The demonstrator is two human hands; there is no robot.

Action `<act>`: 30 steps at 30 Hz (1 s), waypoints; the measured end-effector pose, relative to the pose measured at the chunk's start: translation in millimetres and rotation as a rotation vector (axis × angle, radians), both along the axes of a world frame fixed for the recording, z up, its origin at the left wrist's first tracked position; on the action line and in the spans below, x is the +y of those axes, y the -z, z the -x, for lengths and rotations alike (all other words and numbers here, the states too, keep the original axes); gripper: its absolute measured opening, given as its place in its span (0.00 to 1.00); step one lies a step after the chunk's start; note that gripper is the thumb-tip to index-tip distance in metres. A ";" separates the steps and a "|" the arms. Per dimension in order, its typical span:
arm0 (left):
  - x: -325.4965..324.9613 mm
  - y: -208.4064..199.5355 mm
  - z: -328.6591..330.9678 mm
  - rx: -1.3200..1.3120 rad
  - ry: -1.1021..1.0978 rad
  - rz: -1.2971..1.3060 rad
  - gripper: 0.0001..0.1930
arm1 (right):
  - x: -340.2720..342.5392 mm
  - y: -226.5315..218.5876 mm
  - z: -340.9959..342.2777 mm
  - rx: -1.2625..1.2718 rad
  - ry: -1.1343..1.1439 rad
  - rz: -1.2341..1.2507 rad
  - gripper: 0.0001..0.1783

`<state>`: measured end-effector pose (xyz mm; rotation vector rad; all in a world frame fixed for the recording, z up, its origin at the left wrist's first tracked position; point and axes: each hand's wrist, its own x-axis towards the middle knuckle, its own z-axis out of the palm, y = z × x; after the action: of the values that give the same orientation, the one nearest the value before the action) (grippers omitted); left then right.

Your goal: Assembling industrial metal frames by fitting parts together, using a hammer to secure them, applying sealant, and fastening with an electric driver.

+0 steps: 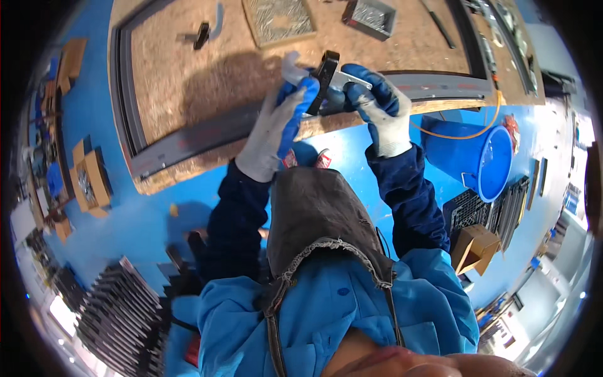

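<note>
Both my hands wear white gloves with blue-coated fingers and are raised over the near rail of a dark grey frame. My left hand is closed around a handle-like fitting with a black block and a translucent grey lever end. Fingers and thumb of my right hand pinch a short silvery metal piece right beside the black block. Whether the two parts are joined is hidden. A similar fitting with a black block and curved grey lever lies on the wooden board inside the frame.
On the board sit a tray of screws, a smaller grey box of metal parts and a thin dark tool. An orange hose hangs off the right edge above a blue bin. Cardboard boxes stand at left.
</note>
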<state>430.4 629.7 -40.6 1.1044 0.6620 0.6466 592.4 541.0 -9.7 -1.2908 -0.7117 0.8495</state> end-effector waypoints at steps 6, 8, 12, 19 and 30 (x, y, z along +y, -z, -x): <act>-2.7 -4.0 -64.6 -0.533 0.290 0.555 0.19 | -3.5 -41.4 -24.1 -0.122 0.198 0.106 0.15; -10.3 -18.6 -86.0 -0.445 0.177 0.769 0.12 | -5.2 -50.1 -38.5 -0.210 0.277 0.108 0.14; -14.1 -46.9 -136.5 -0.437 0.113 0.632 0.13 | -7.4 -65.8 -83.2 -0.572 0.318 0.049 0.14; -21.2 -88.0 -246.9 -0.469 -0.130 0.372 0.15 | -3.2 -95.5 -185.9 -0.930 0.312 0.115 0.19; 0.8 -53.1 -410.4 -0.751 0.009 0.297 0.25 | 8.4 -83.8 -299.3 -1.158 0.396 0.044 0.16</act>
<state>840.8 630.5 12.5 0.5207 0.0928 0.8554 891.8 549.3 74.1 -1.8557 -1.2546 -0.2973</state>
